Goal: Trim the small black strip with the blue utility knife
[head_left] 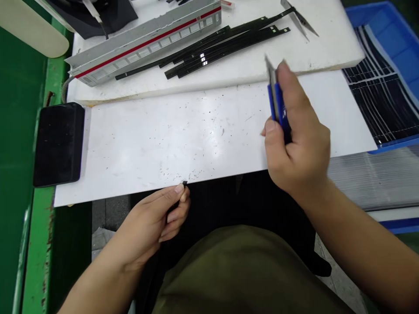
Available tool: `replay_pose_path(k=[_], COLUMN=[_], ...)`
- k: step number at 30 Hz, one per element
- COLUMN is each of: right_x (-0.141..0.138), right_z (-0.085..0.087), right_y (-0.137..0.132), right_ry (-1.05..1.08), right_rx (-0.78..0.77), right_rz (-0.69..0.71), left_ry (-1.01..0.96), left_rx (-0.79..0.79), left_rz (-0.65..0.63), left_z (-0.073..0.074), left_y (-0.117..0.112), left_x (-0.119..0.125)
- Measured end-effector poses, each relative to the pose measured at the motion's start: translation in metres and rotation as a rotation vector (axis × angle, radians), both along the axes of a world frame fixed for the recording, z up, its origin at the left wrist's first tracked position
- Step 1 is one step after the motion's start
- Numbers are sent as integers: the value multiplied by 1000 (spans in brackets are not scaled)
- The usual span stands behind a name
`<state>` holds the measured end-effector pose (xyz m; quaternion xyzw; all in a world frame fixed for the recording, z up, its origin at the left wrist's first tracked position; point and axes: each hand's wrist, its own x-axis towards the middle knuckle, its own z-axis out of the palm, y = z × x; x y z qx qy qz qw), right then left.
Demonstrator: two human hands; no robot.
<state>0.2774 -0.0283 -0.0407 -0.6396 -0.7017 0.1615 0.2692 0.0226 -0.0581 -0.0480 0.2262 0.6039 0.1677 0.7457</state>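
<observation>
My right hand (299,144) is closed around a blue-handled tool with a grey metal tip (274,93), held upright over the right part of the white board (183,139). My left hand (157,222) is at the board's near edge, pinching a small thin black piece (184,184) between thumb and forefinger. Several long black strips (225,43) lie in a loose bundle on the thicker white slab (327,39) behind.
A grey ruler-like bar with a red stripe (147,41) lies at the back left. Metal tweezers (299,17) rest at the back right. A black pad (59,144) sits left of the board. A blue tray (386,69) of dark striped sheets stands right.
</observation>
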Motion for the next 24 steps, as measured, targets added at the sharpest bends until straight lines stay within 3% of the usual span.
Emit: replay_pose_path(k=[3, 8, 13, 17, 24], right_x=[5, 7, 9, 7, 1], right_z=[-14, -30, -30, -31, -21], right_y=[15, 24, 24, 21, 18], right_ry=[207, 367, 335, 329, 289], right_rx=[131, 100, 19, 70, 14], right_rz=[-85, -64, -29, -44, -109], left_ry=[-23, -135, -290, -376, -429], left_rx=[-17, -51, -74, -52, -31], left_rz=[13, 62, 58, 63, 95], left_z=[-2, -2, 1, 4, 6], left_y=[0, 3, 3, 0, -4], left_x=[-2, -1, 6, 9, 5])
